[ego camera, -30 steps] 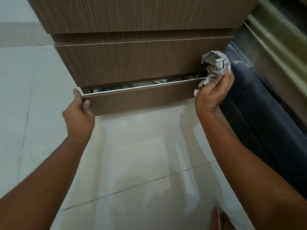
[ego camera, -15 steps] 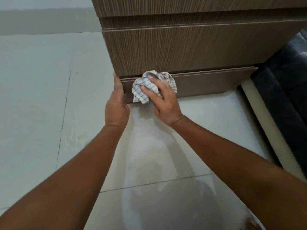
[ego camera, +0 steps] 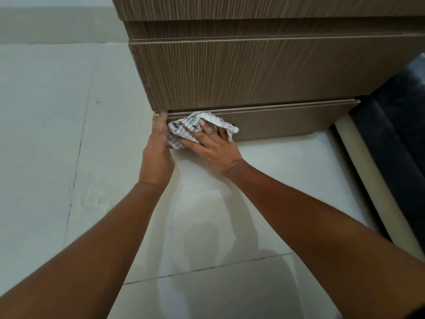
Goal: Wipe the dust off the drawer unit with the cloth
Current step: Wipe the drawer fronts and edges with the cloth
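head view: cloth [ego camera: 184, 130] pressed on bottom drawer [ego camera: 287, 123]
right hand [ego camera: 213, 146] clamped on cloth; left hand [ego camera: 158, 148] closed on drawer's left edge

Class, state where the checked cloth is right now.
The cloth is pressed under the right hand against the left end of the bottom drawer, beside the left hand.

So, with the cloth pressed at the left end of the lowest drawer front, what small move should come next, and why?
Probably slide the right hand with the cloth rightward along the bottom drawer front. The cloth sits at the left end, beside the left hand that steadies the corner, so the stretch of front to the right is not covered yet.
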The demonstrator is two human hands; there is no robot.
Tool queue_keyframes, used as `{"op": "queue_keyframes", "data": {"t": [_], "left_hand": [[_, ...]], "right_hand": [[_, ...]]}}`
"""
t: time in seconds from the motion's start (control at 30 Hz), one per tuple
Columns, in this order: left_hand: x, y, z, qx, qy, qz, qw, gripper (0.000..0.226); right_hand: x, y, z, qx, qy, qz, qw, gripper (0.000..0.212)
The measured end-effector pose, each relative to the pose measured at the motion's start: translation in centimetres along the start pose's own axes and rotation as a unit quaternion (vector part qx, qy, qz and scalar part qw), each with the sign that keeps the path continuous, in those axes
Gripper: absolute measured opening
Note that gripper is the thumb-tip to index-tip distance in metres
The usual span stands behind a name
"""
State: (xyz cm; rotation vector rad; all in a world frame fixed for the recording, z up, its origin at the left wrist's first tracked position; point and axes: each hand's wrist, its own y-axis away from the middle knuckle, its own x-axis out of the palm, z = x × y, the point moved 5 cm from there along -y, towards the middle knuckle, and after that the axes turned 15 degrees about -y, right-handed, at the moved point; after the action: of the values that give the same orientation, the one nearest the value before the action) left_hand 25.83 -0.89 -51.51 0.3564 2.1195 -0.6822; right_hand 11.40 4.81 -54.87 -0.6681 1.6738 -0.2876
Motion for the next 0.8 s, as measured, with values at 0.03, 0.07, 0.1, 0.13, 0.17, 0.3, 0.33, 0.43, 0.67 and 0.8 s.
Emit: {"op": "queue_keyframes", "data": {"t": [0.03,0.07,0.1,0.13,0.17,0.3,0.33,0.43,0.67,0.8], "left_hand": [[0.0,0.0,0.0,-0.006,-0.001,-0.001,1.000,0.081],[0.0,0.1,0.1,-0.015,-0.002,-0.002,1.000,0.084],[0.1,0.1,0.2,-0.023,-0.001,-0.004,1.000,0.086],[0.2,0.1,0.3,-0.028,0.001,-0.005,1.000,0.087],[0.3,0.1,0.3,-0.032,0.005,-0.007,0.999,0.086],[0.3,0.4,0.2,-0.048,0.006,-0.008,0.999,0.080],[0.4,0.4,0.2,-0.052,0.005,-0.008,0.999,0.078],[0.5,0.5,0.5,-0.074,0.002,-0.004,0.997,0.078],[0.5,0.7,0.2,-0.083,-0.004,-0.017,0.996,0.079],[0.2,0.5,-0.2,-0.066,-0.003,-0.033,0.997,0.097]], "right_hand": [[-0.4,0.7,-0.7,-0.001,-0.003,0.010,1.000,0.054],[-0.8,1.4,-1.5,0.002,-0.005,0.023,1.000,0.059],[-1.1,2.3,-2.3,0.009,-0.003,0.038,0.999,0.060],[-1.3,3.1,-3.1,0.017,0.003,0.054,0.998,0.059],[-1.5,4.0,-4.0,0.026,0.010,0.067,0.997,0.059],[-2.7,7.1,-7.6,0.089,0.019,0.082,0.992,0.067],[-3.3,7.9,-8.6,0.111,0.018,0.075,0.991,0.067],[-4.8,9.7,-11.2,0.180,0.008,0.064,0.982,0.067],[-6.1,12.3,-14.4,0.320,-0.054,0.018,0.946,0.067],[-6.6,13.6,-16.3,0.369,-0.071,0.000,0.927,0.070]]}}
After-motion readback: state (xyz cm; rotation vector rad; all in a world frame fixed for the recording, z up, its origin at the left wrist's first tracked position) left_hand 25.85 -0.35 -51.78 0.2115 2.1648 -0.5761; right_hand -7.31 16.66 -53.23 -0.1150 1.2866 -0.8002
